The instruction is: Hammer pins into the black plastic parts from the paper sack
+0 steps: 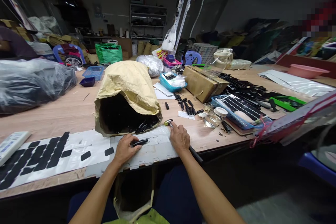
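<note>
My left hand rests on a white sheet at the table's front edge, fingers closed round a small black plastic part. My right hand lies just to its right, closed on a screwdriver whose yellow-green end sticks out past the fingers and whose black handle runs back under the wrist. Right behind both hands a tan paper sack lies on its side, mouth toward me, with several black parts inside.
White backing sheet with black oval pads at front left; remote control beside it. Grey plastic bag at far left. Loose black parts, cardboard box, solar panel tray, glass jar, green tray to the right.
</note>
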A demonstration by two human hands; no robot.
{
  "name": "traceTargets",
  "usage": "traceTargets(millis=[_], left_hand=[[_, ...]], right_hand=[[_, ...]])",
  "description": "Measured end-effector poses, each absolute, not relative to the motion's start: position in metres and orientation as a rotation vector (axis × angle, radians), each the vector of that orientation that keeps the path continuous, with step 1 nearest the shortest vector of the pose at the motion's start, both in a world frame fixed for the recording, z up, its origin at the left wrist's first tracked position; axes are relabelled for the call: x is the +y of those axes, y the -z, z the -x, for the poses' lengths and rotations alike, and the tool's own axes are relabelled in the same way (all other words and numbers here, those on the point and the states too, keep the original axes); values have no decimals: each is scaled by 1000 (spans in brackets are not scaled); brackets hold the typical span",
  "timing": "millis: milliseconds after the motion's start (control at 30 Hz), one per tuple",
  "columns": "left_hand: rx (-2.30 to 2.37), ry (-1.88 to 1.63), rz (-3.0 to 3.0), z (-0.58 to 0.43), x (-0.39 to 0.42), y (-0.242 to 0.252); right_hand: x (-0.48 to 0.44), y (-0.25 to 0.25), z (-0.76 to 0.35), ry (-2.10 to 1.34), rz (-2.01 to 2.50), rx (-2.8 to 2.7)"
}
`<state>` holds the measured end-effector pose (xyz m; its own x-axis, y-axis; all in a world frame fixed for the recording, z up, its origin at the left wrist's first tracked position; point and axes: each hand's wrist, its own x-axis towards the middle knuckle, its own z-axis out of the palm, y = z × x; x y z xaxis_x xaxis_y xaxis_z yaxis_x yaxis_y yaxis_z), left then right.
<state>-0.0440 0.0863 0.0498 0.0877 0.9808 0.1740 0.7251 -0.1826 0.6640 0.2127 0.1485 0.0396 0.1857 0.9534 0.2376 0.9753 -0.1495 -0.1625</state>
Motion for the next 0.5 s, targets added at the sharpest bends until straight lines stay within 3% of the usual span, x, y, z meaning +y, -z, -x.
traceTargets(millis=[133,367,500], left_hand=[[1670,-850,-1930,45,87,-52],[1690,-862,-1888,43,87,-51],[1702,-871,-1880,43,87,-48]], right_hand=[[141,-49,-213,-87,2136,-1750],[86,-53,-173,-449,1423,-1771],[64,-53,-147,-503,1332,-1865]])
